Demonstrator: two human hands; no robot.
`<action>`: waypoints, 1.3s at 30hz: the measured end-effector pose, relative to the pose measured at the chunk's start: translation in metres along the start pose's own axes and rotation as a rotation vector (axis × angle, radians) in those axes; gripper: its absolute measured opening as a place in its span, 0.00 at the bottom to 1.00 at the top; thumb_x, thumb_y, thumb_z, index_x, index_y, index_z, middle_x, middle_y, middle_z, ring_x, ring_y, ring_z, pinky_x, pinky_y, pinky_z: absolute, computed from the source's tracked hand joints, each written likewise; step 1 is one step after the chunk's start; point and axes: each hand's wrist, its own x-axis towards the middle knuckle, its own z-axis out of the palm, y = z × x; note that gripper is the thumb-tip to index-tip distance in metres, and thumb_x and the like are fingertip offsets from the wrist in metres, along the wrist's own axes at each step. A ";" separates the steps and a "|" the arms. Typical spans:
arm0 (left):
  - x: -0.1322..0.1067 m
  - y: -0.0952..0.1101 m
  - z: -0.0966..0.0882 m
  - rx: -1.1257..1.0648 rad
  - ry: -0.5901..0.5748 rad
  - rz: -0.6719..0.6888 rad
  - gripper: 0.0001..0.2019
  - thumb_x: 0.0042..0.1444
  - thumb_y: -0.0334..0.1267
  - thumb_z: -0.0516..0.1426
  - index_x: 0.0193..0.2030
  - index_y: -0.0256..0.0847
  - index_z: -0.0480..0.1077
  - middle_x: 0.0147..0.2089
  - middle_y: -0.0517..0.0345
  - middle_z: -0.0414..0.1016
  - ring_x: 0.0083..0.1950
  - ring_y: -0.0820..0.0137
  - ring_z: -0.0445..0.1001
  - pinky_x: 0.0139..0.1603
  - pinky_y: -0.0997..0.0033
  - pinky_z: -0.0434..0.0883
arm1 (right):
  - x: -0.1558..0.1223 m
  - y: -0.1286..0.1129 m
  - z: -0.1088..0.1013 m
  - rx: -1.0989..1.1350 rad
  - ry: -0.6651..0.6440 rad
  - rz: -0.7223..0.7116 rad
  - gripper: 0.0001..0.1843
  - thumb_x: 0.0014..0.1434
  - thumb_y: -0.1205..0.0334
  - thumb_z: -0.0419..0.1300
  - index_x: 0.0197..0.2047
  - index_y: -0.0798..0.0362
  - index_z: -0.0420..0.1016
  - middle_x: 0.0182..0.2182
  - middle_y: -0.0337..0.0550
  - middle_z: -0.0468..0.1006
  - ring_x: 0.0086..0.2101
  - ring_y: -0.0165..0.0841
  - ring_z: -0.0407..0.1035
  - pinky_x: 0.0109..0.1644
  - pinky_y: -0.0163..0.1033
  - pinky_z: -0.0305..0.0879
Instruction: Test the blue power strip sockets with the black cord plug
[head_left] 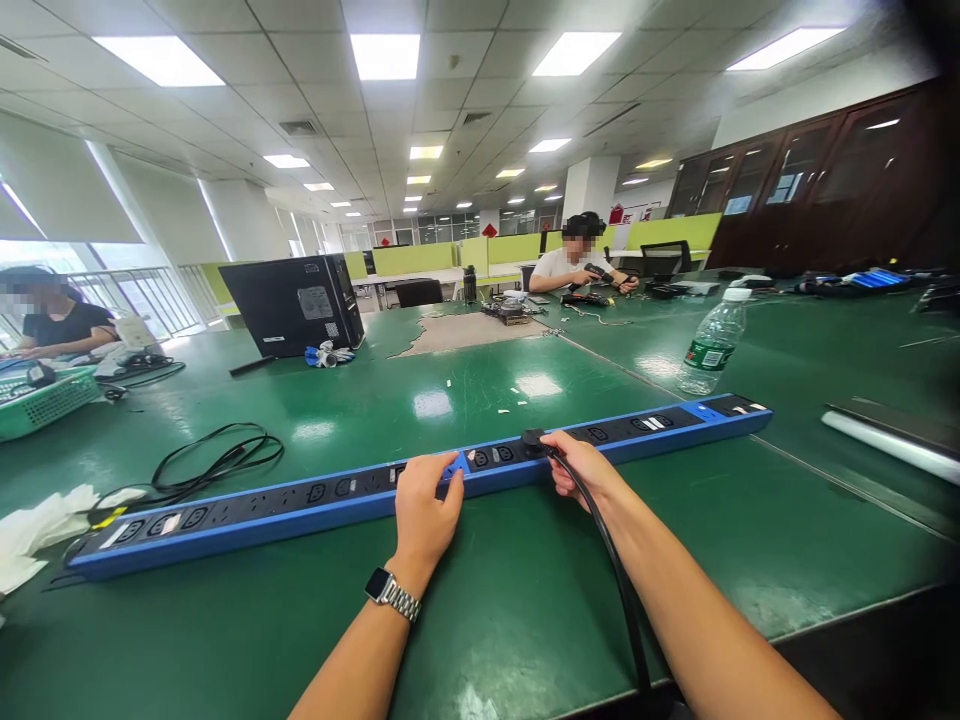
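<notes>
While the left hand [424,505] presses flat on the long blue power strip [300,500] near the surface's front edge, the right hand [577,462] pinches a black plug [534,438] at a socket. Pushing straight in, with the strip braced, should seat it squarely.

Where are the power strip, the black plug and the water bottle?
power strip [247,515]: head view, blue side rail left of the hands.
black plug [533,438]: head view, plug head at the right hand's fingers.
water bottle [709,350]: head view, label band.
</notes>
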 end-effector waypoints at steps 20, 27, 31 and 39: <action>-0.001 0.000 0.002 -0.007 0.010 0.028 0.09 0.59 0.33 0.57 0.45 0.42 0.74 0.42 0.54 0.79 0.45 0.65 0.74 0.48 0.61 0.71 | -0.001 -0.002 0.014 0.045 0.087 -0.037 0.19 0.53 0.59 0.59 0.16 0.50 0.55 0.07 0.29 0.53 0.09 0.22 0.48 0.11 0.30 0.47; -0.001 0.000 0.002 -0.015 0.001 0.014 0.09 0.59 0.33 0.56 0.45 0.41 0.74 0.43 0.53 0.79 0.45 0.65 0.74 0.49 0.61 0.70 | 0.000 0.002 0.009 -0.002 0.066 0.009 0.19 0.53 0.57 0.59 0.17 0.51 0.58 0.09 0.31 0.58 0.09 0.22 0.51 0.11 0.30 0.49; -0.001 0.000 0.002 -0.016 0.001 0.012 0.09 0.59 0.33 0.56 0.45 0.41 0.74 0.43 0.54 0.79 0.45 0.65 0.74 0.49 0.61 0.70 | -0.004 0.003 0.008 -0.056 0.069 0.045 0.18 0.54 0.56 0.58 0.17 0.52 0.60 0.08 0.31 0.58 0.09 0.23 0.51 0.12 0.31 0.53; 0.000 0.000 0.000 -0.016 0.009 0.010 0.09 0.59 0.34 0.56 0.46 0.42 0.73 0.43 0.53 0.79 0.46 0.64 0.74 0.49 0.61 0.70 | -0.005 0.005 0.008 0.071 -0.012 -0.133 0.16 0.52 0.56 0.58 0.18 0.54 0.67 0.08 0.31 0.58 0.09 0.22 0.50 0.15 0.31 0.53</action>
